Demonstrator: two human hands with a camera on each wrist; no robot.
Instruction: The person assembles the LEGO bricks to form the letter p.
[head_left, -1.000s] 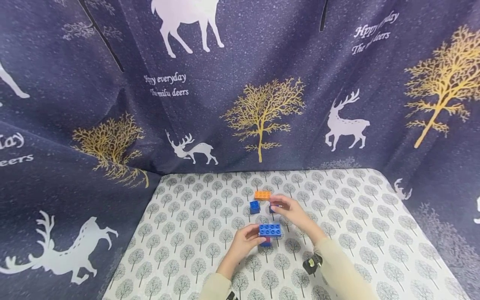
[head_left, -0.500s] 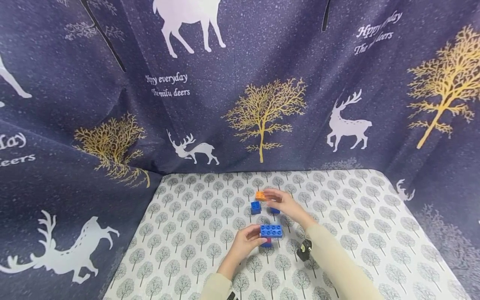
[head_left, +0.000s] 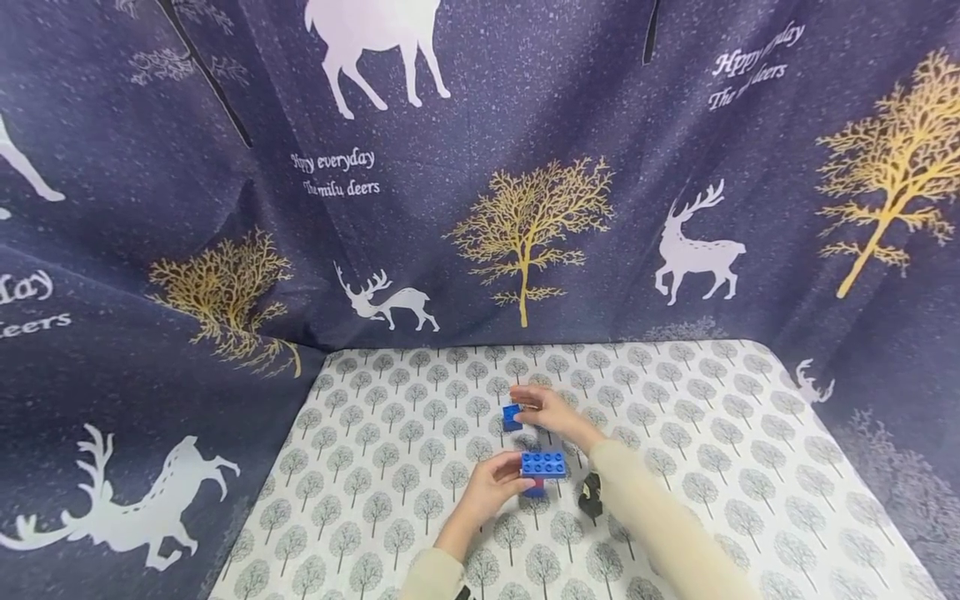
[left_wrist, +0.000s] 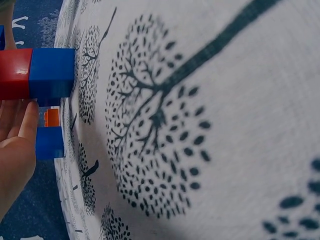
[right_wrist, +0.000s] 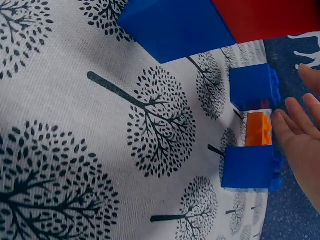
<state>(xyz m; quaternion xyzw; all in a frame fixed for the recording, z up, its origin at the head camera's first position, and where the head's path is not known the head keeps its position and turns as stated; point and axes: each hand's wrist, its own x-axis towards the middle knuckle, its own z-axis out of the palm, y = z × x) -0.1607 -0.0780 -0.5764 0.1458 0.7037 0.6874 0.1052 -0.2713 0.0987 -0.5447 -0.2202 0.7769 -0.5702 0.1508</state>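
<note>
My left hand point(head_left: 487, 492) grips a stack of toy building bricks from its left side. On top is a long blue brick point(head_left: 543, 465), with a red brick point(left_wrist: 14, 74) under it and a blue brick point(left_wrist: 51, 73) at the bottom. Farther back, my right hand point(head_left: 555, 414) hovers at a small blue brick point(head_left: 512, 417), fingers loosely bent and apart. Another small blue brick point(right_wrist: 248, 167) stands to its right, hidden behind my right hand in the head view. Behind these two lies an orange brick point(right_wrist: 257, 129), mostly covered by my fingers in the head view.
A white cloth printed with trees point(head_left: 360, 500) covers the table. Dark blue fabric point(head_left: 465, 250) with deer and golden trees hangs behind and along the sides. A black band point(head_left: 590, 496) is at my right wrist.
My right hand has moved left, from the right small blue brick past the orange brick to the left small blue brick. My left hand and the stack stay in place.
</note>
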